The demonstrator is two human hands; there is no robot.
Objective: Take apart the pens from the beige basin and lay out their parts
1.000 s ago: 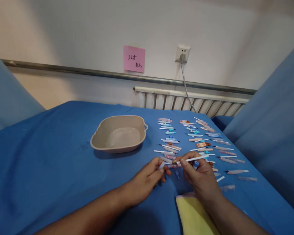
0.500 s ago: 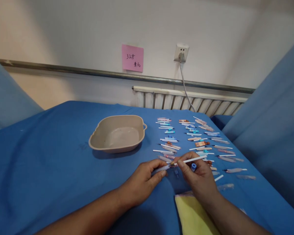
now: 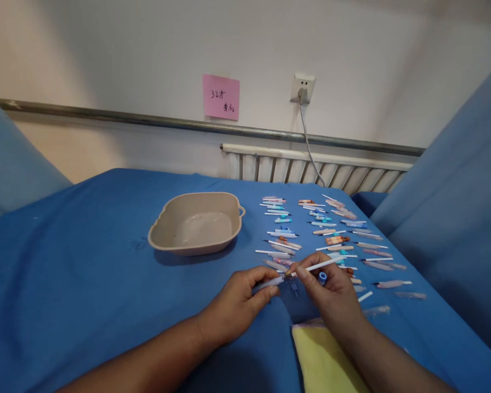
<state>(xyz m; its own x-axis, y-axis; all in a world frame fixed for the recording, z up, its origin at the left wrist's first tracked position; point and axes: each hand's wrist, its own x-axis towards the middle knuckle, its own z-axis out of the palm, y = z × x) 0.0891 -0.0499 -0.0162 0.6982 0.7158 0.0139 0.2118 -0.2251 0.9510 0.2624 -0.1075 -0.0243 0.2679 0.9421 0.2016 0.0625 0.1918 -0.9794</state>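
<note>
My left hand (image 3: 239,303) is closed on a pale blue pen barrel (image 3: 268,284) that points right. My right hand (image 3: 333,289) pinches a white refill (image 3: 321,265) near its spring end, and a small blue ring-shaped part (image 3: 322,278) sits among its fingers. The spring (image 3: 287,277) shows between the two hands, at the mouth of the barrel. A small dark blue piece (image 3: 295,289) lies on the blue cloth just below the fingertips.
A beige basin (image 3: 200,248) stands on the blue cloth (image 3: 85,262) left of centre. Several disassembled pens (image 3: 336,240) lie in columns at the right. A yellow cloth (image 3: 325,357) is under my right forearm. Behind are a metal rail (image 3: 147,119), a white radiator (image 3: 265,152) and blue curtains (image 3: 454,174).
</note>
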